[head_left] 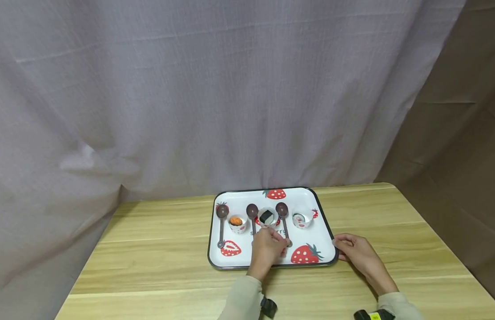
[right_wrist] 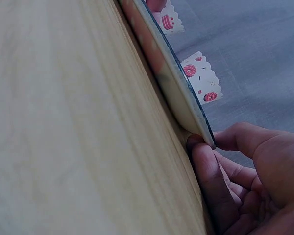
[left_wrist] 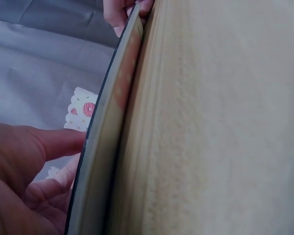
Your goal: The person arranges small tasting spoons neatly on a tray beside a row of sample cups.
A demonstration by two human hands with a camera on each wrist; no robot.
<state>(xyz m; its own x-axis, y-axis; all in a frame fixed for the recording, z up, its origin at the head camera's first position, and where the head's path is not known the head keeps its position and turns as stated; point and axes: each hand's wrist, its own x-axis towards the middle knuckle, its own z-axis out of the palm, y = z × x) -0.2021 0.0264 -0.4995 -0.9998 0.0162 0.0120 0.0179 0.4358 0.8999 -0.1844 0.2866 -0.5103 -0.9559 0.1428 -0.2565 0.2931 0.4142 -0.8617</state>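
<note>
A white strawberry-print tray (head_left: pixel 319 249) with a dark rim sits on the table. Three dark brown spoons lie on it: a left spoon (head_left: pixel 221 226), a middle spoon (head_left: pixel 252 212) and a right spoon (head_left: pixel 283 211). Over the tray's front part, my left hand (head_left: pixel 266 249) pinches the handle end of the right spoon; its wrist hides the middle spoon's lower handle. The tray rim hides those fingertips in the left wrist view. My right hand (head_left: pixel 357 251) grips the tray's front right corner, thumb on the rim and a finger underneath, as the right wrist view shows.
Between and beside the spoons stand three scalloped paper cups: one with an orange-topped sushi piece (head_left: pixel 235 221), one with a black-and-white piece (head_left: pixel 266 217), one with a round roll (head_left: pixel 299 218). A grey curtain (head_left: pixel 247 111) hangs behind the wooden table (head_left: pixel 159 258).
</note>
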